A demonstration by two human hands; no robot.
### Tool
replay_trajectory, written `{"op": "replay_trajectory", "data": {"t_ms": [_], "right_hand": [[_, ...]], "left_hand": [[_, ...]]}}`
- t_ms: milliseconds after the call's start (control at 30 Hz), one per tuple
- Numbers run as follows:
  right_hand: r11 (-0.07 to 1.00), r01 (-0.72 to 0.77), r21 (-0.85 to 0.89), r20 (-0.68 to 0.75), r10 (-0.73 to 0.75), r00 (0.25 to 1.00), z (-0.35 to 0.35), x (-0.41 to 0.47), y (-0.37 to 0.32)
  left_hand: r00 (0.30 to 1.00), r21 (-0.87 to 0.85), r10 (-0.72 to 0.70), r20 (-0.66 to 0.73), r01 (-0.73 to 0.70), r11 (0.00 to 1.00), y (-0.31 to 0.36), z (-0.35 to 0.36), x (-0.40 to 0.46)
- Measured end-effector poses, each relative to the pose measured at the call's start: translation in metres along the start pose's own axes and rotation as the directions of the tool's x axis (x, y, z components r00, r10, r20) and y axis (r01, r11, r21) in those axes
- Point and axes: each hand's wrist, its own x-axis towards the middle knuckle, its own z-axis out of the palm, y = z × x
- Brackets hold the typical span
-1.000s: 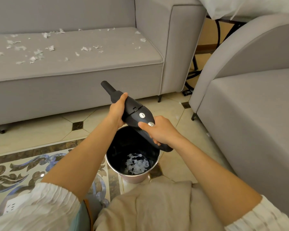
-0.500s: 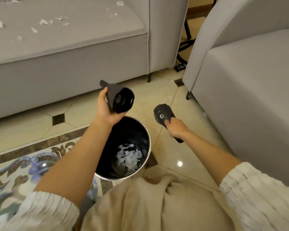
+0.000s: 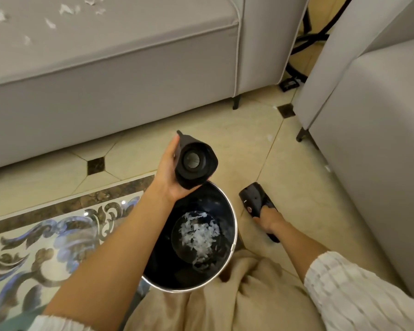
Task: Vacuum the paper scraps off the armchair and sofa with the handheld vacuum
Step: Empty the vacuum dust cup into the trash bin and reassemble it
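Observation:
The black handheld vacuum is in two pieces. My left hand (image 3: 169, 173) grips the dust cup with nozzle (image 3: 194, 161) just above the rim of a dark bin (image 3: 233, 232), its open end with a round filter facing me. My right hand (image 3: 270, 218) holds the motor body and handle (image 3: 255, 201) low over the floor tiles, right of the bin. White paper scraps (image 3: 198, 237) lie at the bin's bottom. More paper scraps (image 3: 65, 9) are scattered on the grey sofa seat (image 3: 117, 37) at top left. The grey armchair (image 3: 378, 130) stands at right.
The floor is beige tile with dark inlays and a patterned border (image 3: 53, 230) at left. Sofa and armchair legs stand on it, with a narrow gap between them holding a black metal table base (image 3: 304, 44). Small paper bits (image 3: 270, 137) lie near the armchair. My beige skirt (image 3: 237, 295) touches the bin.
The vacuum came apart: my left hand carried the dust cup over the bin and turned its open end toward me. My right hand lowered the motor body to the floor at right.

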Motion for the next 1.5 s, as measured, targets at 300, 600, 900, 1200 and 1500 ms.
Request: {"op": "replay_trajectory", "data": {"t_ms": [300,600,900,1200,1500], "right_hand": [[0.791,0.535,0.296,-0.662,-0.234,0.712,-0.096,-0.108,-0.096],[0.624,0.765,-0.161,-0.506,-0.718,0.479,-0.107,-0.229,-0.175],[0.683,0.726,-0.081,-0.528,-0.647,0.55,-0.096,-0.273,-0.169],[0.668,0.744,-0.002,-0.599,-0.596,0.534,-0.074,-0.304,-0.166],[0.618,0.741,0.261,-0.604,-0.495,0.625,-0.08,-0.325,-0.176]], "left_hand": [[0.999,0.003,-0.002,-0.034,0.002,1.0,0.013,-0.012,-0.017],[0.995,0.09,0.054,-0.08,-0.047,0.995,0.009,0.006,-0.075],[0.996,0.075,0.087,-0.011,-0.086,0.993,-0.01,0.009,-0.135],[0.996,0.071,0.084,-0.032,-0.082,0.994,-0.017,0.006,-0.168],[0.987,-0.038,0.152,0.044,-0.15,0.988,-0.016,-0.009,-0.173]]}}
